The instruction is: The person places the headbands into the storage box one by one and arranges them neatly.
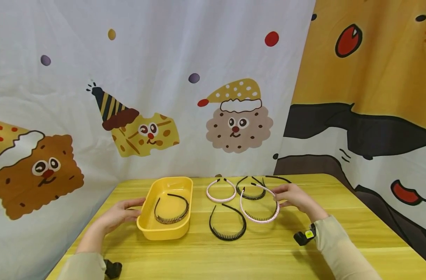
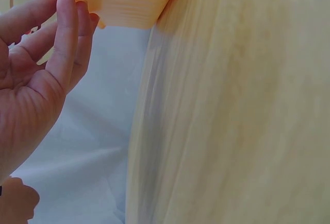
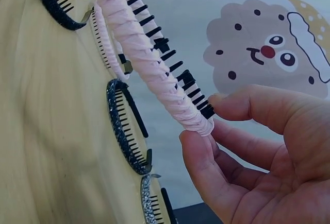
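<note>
A pink wrapped headband (image 1: pixel 260 221) with black teeth is pinched between the thumb and fingers of my right hand (image 1: pixel 295 198). It is raised above the table in the right wrist view, its ribbon-wrapped band (image 3: pixel 139 54) slanting up from the fingertips. My left hand (image 1: pixel 116 214) touches the left side of a yellow tray (image 1: pixel 167 233) with extended fingertips, seen at its outer wall (image 2: pixel 129 7) in the left wrist view. Inside the tray lies a dark toothed headband (image 1: pixel 171 219).
On the wood-grain table (image 1: pixel 269 256) lie a second pink headband (image 1: pixel 218 200), a black headband (image 1: pixel 227 237) in front, and another black one (image 1: pixel 251 197) behind the held one. A glittery grey headband (image 3: pixel 148 198) lies farther right. A printed curtain (image 1: pixel 199 128) hangs behind.
</note>
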Demonstrator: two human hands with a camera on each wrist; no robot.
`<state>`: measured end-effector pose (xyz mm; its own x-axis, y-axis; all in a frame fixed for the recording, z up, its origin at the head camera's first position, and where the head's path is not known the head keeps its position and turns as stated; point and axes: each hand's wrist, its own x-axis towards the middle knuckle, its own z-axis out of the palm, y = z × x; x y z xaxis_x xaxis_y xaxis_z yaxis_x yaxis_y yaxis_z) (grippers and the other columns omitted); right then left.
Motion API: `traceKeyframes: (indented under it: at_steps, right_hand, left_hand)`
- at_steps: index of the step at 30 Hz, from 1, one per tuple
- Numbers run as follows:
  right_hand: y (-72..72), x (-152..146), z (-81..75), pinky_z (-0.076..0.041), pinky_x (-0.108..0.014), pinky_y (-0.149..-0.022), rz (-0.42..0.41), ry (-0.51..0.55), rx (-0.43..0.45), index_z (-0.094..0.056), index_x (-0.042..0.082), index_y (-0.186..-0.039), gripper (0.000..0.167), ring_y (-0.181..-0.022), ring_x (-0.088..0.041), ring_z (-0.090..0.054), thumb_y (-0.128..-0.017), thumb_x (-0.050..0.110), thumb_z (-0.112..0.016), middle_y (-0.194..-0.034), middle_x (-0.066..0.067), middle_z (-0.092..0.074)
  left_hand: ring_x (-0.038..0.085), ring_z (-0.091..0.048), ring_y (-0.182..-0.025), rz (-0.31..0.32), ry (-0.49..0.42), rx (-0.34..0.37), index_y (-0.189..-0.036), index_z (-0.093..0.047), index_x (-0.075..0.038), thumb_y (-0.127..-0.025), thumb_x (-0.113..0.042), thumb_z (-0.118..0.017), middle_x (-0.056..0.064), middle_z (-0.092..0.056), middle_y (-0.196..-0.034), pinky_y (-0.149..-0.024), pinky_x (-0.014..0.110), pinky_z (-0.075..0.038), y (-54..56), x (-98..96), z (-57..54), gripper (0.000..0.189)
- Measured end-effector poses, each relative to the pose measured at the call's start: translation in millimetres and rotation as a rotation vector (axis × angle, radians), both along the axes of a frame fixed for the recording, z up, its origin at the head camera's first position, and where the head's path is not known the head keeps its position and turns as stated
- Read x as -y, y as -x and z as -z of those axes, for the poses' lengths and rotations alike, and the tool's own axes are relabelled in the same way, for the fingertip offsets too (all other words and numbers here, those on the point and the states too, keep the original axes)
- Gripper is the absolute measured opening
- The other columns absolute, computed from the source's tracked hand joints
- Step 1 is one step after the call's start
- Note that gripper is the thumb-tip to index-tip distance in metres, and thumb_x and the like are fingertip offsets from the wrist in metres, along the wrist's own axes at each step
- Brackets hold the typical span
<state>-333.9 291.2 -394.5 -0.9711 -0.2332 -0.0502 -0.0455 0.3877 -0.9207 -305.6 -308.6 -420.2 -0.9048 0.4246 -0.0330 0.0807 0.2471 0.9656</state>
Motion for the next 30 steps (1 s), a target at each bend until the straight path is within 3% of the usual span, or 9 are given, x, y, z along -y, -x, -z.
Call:
traceKeyframes:
  at_steps: [6,18,30]
  right_hand:
    - [3.1,4,-1.1,-0.058,-0.039,-0.075,0.009,0.004,0.003,-0.055,-0.013,-0.128,0.046,-0.101,-0.038,-0.061,-0.087,0.004,-0.067,-0.112,-0.019,-0.063]
    - [4.0,14,-14.2,-0.058,-0.038,-0.076,-0.016,-0.029,-0.027,-0.055,-0.013,-0.129,0.046,-0.09,-0.02,-0.064,-0.087,0.005,-0.065,-0.114,-0.02,-0.063]
    - [8.0,33,-25.2,-0.057,-0.041,-0.077,-0.03,-0.03,-0.047,-0.055,-0.013,-0.129,0.046,-0.095,-0.027,-0.064,-0.087,0.004,-0.064,-0.114,-0.018,-0.064]
  left_hand:
    - [0.041,-0.047,-0.125,-0.003,0.006,-0.003,-0.147,-0.024,0.014,-0.098,-0.007,-0.056,0.035,-0.022,-0.15,-0.092,0.039,-0.051,-0.9,-0.2,0.2,0.062]
    - [0.039,-0.049,-0.123,-0.01,0.008,-0.014,-0.145,-0.024,0.016,-0.097,-0.006,-0.056,0.036,-0.02,-0.15,-0.091,0.037,-0.052,-0.2,0.6,1.3,0.062]
    - [0.033,-0.054,-0.12,-0.012,0.003,-0.013,-0.146,-0.026,0.015,-0.097,-0.009,-0.058,0.035,-0.021,-0.15,-0.09,0.036,-0.052,0.8,1.4,1.9,0.063]
